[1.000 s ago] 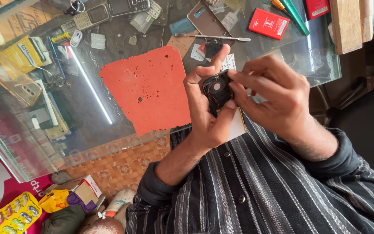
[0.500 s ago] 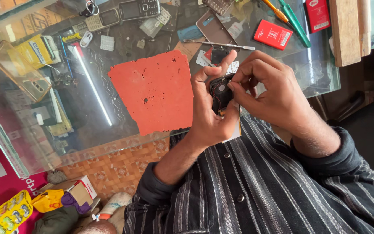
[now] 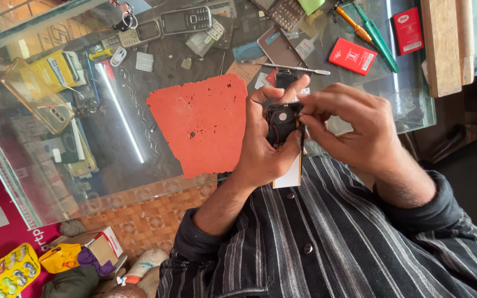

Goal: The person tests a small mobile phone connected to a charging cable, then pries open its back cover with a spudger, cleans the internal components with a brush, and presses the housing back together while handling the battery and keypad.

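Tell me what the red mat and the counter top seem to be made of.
Red mat: probably rubber or foam, matte; ragged edges and small holes suggest a soft sheet. Counter top: glass, glossy; items below show through it, a lamp reflects as a bright streak, and the edge looks greenish.

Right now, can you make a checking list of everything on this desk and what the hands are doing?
Surface: glass counter with goods on shelves under it.
Job's things: small opened phone, dark insides and a thin red wire showing, held above the counter edge.
Clutter: red mat, two keypad phones, metal prying tool, red boxes, green and orange screwdrivers, wooden block.
Grippers: left hand grips the phone; right hand pinches at its top edge.
Cables: white cable coil on the glass.
Surroundings: striped shirt, colourful packets low at one corner.
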Demonstrator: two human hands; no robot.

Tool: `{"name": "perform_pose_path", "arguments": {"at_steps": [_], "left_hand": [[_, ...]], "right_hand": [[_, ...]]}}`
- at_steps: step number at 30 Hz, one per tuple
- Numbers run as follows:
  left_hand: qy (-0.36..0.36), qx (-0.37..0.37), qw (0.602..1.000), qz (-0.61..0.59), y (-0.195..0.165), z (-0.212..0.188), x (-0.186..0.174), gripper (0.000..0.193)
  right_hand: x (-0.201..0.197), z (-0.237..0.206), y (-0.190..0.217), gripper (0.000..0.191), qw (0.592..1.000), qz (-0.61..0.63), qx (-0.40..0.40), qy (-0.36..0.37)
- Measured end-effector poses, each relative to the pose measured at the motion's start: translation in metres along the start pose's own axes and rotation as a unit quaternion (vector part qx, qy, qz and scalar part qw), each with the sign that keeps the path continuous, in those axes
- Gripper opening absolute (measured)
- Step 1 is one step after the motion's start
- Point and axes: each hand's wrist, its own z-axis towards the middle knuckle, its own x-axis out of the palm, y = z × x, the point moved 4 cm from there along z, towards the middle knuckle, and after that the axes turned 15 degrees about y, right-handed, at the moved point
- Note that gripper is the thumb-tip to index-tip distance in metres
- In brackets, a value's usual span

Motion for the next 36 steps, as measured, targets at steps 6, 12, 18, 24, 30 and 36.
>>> {"name": "perform_pose_path", "arguments": {"at_steps": [6, 12, 18, 24, 30, 36], "left_hand": [[0.032, -0.042, 0.998, -0.045, -0.006, -0.001, 0.005, 0.057], [0.015, -0.058, 0.998, -0.027, -0.011, -0.002, 0.009, 0.058], [0.020, -0.010, 1.000, -0.004, -0.010, -0.001, 0.015, 0.045], [0.023, 0.011, 0.997, 0.067, -0.011, -0.003, 0.020, 0.045], [0.041, 0.024, 0.992, 0.118, -0.014, 0.000, 0.022, 0.047], [0.033, 0.014, 0.993, 0.109, -0.011, 0.001, 0.022, 0.049]], "right_hand": [[-0.003, 0.002, 0.002, 0.020, 1.000, 0.007, -0.011, 0.024], [-0.004, 0.000, 0.001, 0.018, 0.996, 0.083, 0.033, 0.016], [-0.006, -0.006, 0.002, 0.020, 0.988, 0.149, 0.048, 0.001], [-0.005, -0.012, -0.001, 0.018, 0.969, 0.235, 0.078, -0.018], [-0.008, -0.012, -0.010, 0.023, 0.938, 0.330, 0.105, 0.001], [0.002, -0.016, -0.018, 0.015, 0.875, 0.467, 0.123, -0.012]]}}
